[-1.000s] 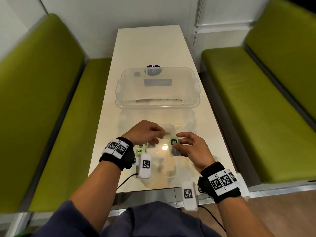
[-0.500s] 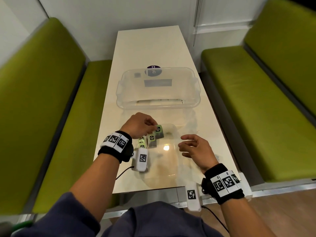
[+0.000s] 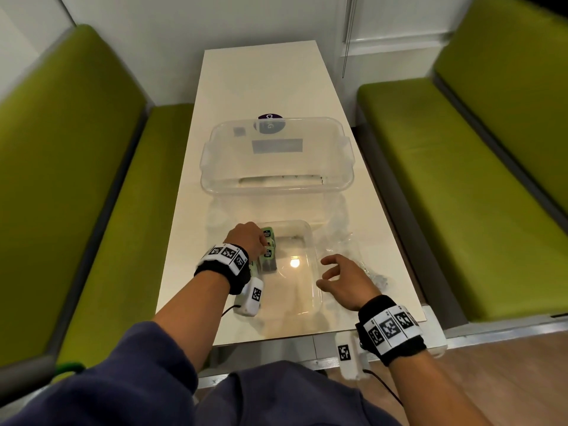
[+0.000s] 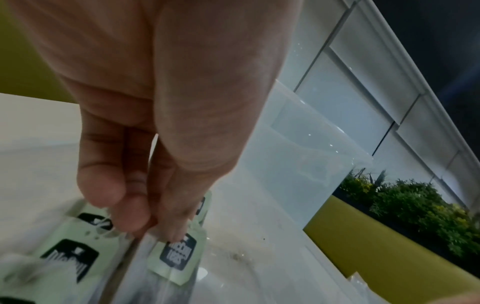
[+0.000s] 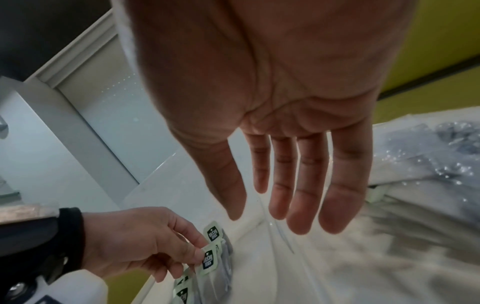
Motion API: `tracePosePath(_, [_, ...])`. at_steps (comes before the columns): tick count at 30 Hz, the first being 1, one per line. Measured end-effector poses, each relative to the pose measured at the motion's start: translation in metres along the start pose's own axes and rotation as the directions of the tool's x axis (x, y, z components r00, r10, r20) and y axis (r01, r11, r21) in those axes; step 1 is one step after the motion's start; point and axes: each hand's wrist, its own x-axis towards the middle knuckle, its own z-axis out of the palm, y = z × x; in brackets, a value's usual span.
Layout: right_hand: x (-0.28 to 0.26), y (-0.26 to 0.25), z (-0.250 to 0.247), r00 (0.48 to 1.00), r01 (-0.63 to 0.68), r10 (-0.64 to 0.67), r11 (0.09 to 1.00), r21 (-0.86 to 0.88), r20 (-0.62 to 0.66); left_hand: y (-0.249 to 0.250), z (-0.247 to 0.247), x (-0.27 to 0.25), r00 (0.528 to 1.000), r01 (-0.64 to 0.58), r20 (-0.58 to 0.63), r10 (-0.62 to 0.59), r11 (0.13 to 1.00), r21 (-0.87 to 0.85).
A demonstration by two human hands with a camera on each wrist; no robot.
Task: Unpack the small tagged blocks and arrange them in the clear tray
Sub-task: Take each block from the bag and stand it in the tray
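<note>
At tray, left wall: row of small tagged blocks [image 3: 268, 252], pale green tags with dark bags below, standing against the inner left side of the clear tray [image 3: 310, 241].
Pinched tag: the left hand [image 3: 246, 241] holds one green tag [image 5: 209, 260] between thumb and fingertips; tag upright, bag hanging in the tray.
Neighbour tag: a second tag [image 5: 213, 231] stands just beyond the pinched one, free of the fingers.
Tag print: dark badge, two lines of white text; the lower line looks like "teas", the upper too blurred to read.
Hidden: block count unclear; nearer tags are cut off by the left wrist and smeared in the left wrist view.
Right hand [image 3: 344, 279]: palm down, fingers spread and straight, holding nothing, over the tray's right rim.
Wrapping [image 3: 353, 241]: crumpled clear plastic on the table [image 3: 261, 81], right of the tray.
Large clear bin [image 3: 276, 155]: further up the table; grey labels on it unreadable.
Purple round sticker [image 3: 270, 116]: behind the bin, partly covered; only a "C" shows.
</note>
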Motion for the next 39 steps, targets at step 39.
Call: tracePosePath(39, [-0.016, 0.052, -0.022, 0.847, 0.171, -0.274, 0.952, -0.254, -0.456, 0.052, -0.007, -0.118, 0.914, -0.403, -0.147, 0.379, 0.796, -0.452])
